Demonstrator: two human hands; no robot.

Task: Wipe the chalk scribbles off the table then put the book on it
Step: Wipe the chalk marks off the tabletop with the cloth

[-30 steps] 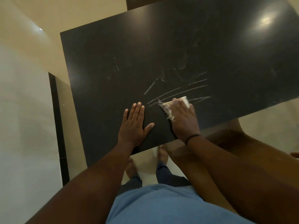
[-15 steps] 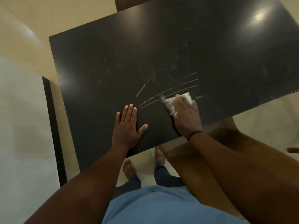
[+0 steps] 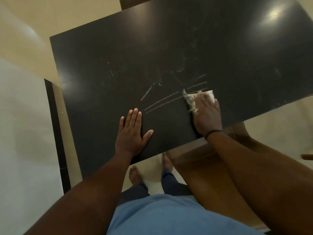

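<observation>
A black table fills the upper view. White chalk scribbles run as several slanted lines across its near middle, with a short faint stroke further left. My right hand presses flat on a frayed white cloth at the right end of the lines. The cloth sticks out past the fingertips and to the left of the hand. My left hand rests flat on the table near its front edge, fingers straight, just below the lines. No book is in view.
A brown wooden chair stands under my right arm, by the table's near right edge. A dark strip runs along the floor to the left. My bare feet stand on pale tiles below the table edge.
My right hand has slid the cloth to the right along the lines. The chalk near the table's front right edge is gone. My left hand stays flat in place.
</observation>
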